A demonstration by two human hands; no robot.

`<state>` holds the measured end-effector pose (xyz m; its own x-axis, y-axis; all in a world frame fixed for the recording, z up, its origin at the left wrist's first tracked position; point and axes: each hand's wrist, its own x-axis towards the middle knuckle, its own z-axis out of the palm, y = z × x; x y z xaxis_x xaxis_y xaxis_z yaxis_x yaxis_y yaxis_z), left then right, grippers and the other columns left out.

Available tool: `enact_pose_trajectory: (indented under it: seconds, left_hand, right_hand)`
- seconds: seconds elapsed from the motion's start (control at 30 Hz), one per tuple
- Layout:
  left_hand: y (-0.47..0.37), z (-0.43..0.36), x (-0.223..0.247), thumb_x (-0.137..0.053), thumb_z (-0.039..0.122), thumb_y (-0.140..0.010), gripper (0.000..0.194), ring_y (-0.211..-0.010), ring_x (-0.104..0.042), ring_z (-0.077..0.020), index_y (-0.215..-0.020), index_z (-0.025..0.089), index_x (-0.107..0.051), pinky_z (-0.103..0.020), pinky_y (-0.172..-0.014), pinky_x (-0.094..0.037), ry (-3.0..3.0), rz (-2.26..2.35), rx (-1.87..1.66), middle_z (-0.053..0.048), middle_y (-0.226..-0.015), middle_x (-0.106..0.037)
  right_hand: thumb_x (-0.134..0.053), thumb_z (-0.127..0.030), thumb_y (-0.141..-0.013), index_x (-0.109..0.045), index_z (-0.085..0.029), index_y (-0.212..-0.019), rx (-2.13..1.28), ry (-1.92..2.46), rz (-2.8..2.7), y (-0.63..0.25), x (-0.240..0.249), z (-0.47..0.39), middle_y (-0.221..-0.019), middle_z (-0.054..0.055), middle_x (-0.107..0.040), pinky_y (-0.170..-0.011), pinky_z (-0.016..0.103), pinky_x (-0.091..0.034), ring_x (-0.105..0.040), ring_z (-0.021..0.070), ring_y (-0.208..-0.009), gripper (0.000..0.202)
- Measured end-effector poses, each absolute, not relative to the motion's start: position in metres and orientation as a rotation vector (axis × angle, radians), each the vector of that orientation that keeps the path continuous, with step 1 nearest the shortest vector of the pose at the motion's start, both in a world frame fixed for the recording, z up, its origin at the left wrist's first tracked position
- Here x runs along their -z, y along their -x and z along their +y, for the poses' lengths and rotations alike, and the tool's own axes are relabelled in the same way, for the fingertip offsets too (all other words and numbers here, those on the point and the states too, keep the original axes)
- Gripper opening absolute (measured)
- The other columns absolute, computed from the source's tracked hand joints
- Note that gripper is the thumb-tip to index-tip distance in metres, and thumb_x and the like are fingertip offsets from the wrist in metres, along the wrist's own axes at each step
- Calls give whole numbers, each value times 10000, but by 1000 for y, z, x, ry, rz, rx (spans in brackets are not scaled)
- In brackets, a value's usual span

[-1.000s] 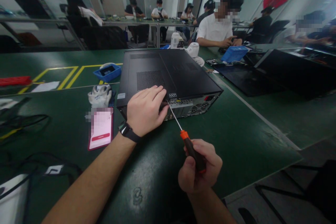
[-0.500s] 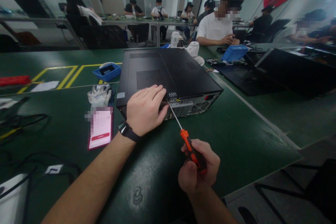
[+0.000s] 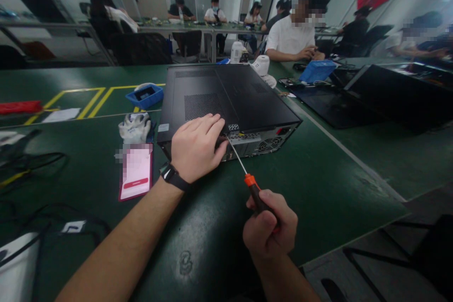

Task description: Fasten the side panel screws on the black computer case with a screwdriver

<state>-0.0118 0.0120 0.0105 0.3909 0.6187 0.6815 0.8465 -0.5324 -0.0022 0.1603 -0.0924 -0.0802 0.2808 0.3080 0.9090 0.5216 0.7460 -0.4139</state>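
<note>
A black desktop computer case (image 3: 244, 99) lies flat on the green table, its rear panel facing me. My left hand (image 3: 198, 148), with a dark watch on the wrist, grips the case's rear edge. Its fingers lie over the top cover, and the thumb is down against the rear panel. My right hand (image 3: 274, 224) is closed around the orange and black handle of a screwdriver (image 3: 249, 180). The shaft slants up and left, its tip at the rear panel just beside my left thumb. What the tip touches is too small to make out.
Left of the case are a phone (image 3: 136, 172), white-grey gloves (image 3: 134, 127) and a blue tray (image 3: 145, 96). Cables (image 3: 31, 163) lie at far left. Another black case (image 3: 399, 96) is at the right. A person in a white shirt (image 3: 292, 40) sits across the table.
The screwdriver handle has turned about its axis within my right hand, showing more of its dark side. The tip and my left hand hold their place on the case.
</note>
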Motion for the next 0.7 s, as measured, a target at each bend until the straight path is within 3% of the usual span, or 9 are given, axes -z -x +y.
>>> enact_pose_trajectory:
  seconds: [0.1, 0.27, 0.4, 0.53, 0.7]
  left_hand:
    - [12, 12, -11, -645, 302, -967, 434, -1322, -689, -343, -1361, 125, -685, -506, -1096, -554, 2308, -1271, 909, -140, -1432, -724]
    - [12, 12, -11, -649, 306, -966, 429, -1311, -695, -341, -1351, 120, -688, -498, -1093, -557, 2299, -1259, 906, -134, -1428, -727]
    - [12, 12, -11, -654, 301, -963, 427, -1309, -696, -343, -1347, 121, -689, -499, -1090, -560, 2297, -1260, 904, -133, -1425, -729]
    - [12, 12, -11, -653, 296, -962, 428, -1308, -696, -343, -1354, 127, -686, -506, -1088, -562, 2301, -1259, 910, -136, -1427, -728]
    - [12, 12, -11, -656, 295, -961, 426, -1307, -697, -345, -1349, 122, -688, -508, -1083, -565, 2305, -1267, 896, -141, -1432, -724]
  right_hand:
    - [-536, -249, -997, -645, -143, -1274, 92, 734, -1328, -158, 79, -92, -947, 63, -665, -612, 369, -623, -698, 194, -767, 316]
    - [-585, -198, -932, -649, -126, -1247, 121, 731, -1314, -155, 72, -91, -952, 59, -651, -634, 378, -604, -678, 193, -784, 329]
    - [-584, -177, -941, -671, -107, -1187, 176, 739, -1293, -155, 68, -90, -954, 74, -670, -647, 371, -596, -676, 198, -815, 270]
    - [-592, -131, -954, -661, -108, -1242, 201, 744, -1323, -159, 72, -90, -989, 75, -701, -619, 328, -599, -685, 162, -759, 297]
    - [-563, -223, -997, -652, -148, -1253, 137, 762, -1312, -160, 79, -91, -1004, 69, -689, -621, 352, -614, -694, 171, -758, 281]
